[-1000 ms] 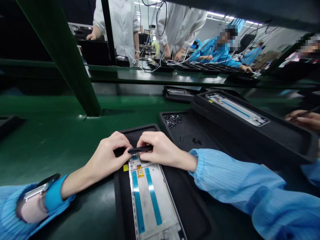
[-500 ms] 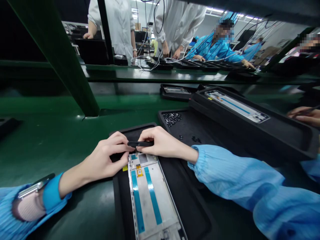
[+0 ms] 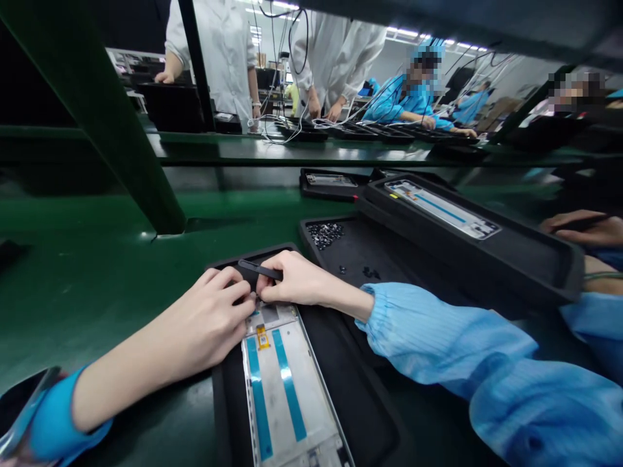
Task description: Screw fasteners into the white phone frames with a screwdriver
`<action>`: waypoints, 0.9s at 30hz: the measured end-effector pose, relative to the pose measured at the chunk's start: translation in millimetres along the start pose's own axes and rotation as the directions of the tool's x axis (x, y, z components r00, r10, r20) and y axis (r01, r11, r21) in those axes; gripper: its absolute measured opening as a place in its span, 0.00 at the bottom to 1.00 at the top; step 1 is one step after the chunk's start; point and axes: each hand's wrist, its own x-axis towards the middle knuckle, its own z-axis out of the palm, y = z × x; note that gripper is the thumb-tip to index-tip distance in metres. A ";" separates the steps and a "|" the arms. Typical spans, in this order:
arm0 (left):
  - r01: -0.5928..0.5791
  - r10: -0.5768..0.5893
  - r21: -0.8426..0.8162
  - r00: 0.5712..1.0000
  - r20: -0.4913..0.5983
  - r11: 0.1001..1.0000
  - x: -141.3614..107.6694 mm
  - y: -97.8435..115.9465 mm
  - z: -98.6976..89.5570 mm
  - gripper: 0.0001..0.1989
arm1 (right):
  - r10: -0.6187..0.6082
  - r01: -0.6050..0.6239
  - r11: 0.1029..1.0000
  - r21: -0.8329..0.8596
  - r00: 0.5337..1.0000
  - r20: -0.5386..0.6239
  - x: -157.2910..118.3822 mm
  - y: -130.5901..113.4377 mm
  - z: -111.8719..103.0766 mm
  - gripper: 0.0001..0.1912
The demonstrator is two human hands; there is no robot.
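Observation:
A silver phone frame (image 3: 285, 402) with two blue strips and an orange flex cable (image 3: 263, 337) lies face up in a black foam tray (image 3: 360, 395). My left hand (image 3: 219, 318) is closed at its upper left corner, fingers bent over the edge; the fingertips are partly hidden. Black tweezers (image 3: 260, 269) are pinched in my right hand (image 3: 292, 275), which rests over the frame's top end. Their handle end points up and left, while the tips are hidden by my fingers. Both hands' fingertips nearly meet there.
Small black parts (image 3: 325, 235) lie heaped in a second black tray (image 3: 384, 237) beyond. Stacked trays at right carry another phone frame (image 3: 442, 207). A green post (image 3: 160, 201) rises at left. A co-worker's hand (image 3: 586, 227) is at far right; other people stand behind the shelf.
My left hand has shifted in over the frame's corner, its fingers more curled. The tweezers' handle end has tilted up, and my right hand has turned slightly. The view has shifted a little to the right.

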 end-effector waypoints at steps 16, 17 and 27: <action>-0.082 0.024 -0.211 0.965 -0.263 0.974 -7.0 -10.2 8.6 0.13 | -0.034 0.165 0.891 0.424 0.953 -0.300 -12.6 0.0 -0.3 0.26; -0.069 0.004 -0.236 0.964 -0.267 0.969 -6.8 -10.5 9.6 0.13 | -0.084 0.197 0.897 0.396 0.955 -0.284 -13.7 -0.6 0.2 0.21; -0.019 -0.091 -0.352 0.951 -0.295 0.936 -4.8 -12.2 12.2 0.14 | -0.287 0.318 0.944 0.094 0.925 -0.248 -15.7 -3.2 3.9 0.05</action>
